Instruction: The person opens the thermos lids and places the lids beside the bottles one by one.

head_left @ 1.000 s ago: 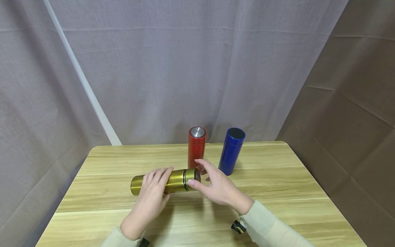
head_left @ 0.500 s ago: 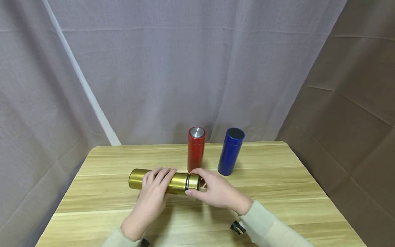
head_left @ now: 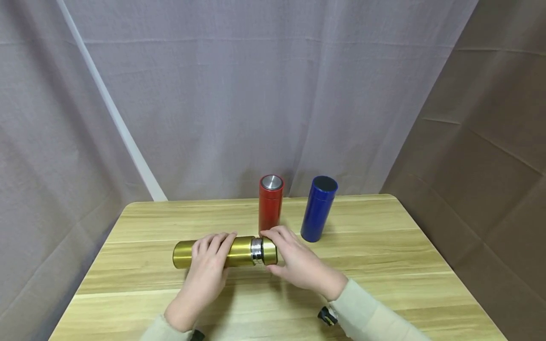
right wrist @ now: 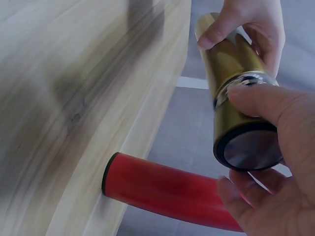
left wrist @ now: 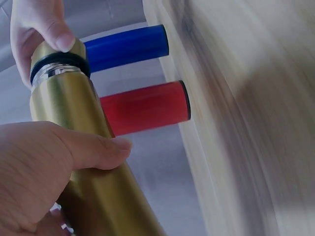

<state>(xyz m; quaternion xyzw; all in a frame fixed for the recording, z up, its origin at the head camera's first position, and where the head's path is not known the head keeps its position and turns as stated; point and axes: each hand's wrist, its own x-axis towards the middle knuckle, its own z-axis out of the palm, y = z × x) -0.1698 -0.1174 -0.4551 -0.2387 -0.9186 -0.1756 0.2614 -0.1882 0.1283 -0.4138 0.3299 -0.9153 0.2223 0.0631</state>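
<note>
My left hand [head_left: 206, 272] grips the body of a gold thermos flask [head_left: 241, 252], which is held on its side above the table. The flask's base points left and its lid [head_left: 269, 252] right. My right hand [head_left: 300, 263] holds the lid between thumb and fingers. Between body and lid shows a silvery threaded neck [head_left: 257, 251]. In the left wrist view a dark ring [left wrist: 56, 61] lines the lid's edge. The lid's flat dark end [right wrist: 251, 150] faces the right wrist camera. Most fingers of the left hand are hidden behind the flask in the left wrist view.
A red thermos flask [head_left: 270, 206] stands upright just behind the lid. To its right is a blue thermos flask [head_left: 317, 213], also upright. All are at a wooden table [head_left: 384, 293], with a grey curtain [head_left: 239, 104] behind its far edge.
The right hand has closed its fingers round the lid. The lid has come away from the body, baring the silvery neck. The flask's body has shifted slightly left.
</note>
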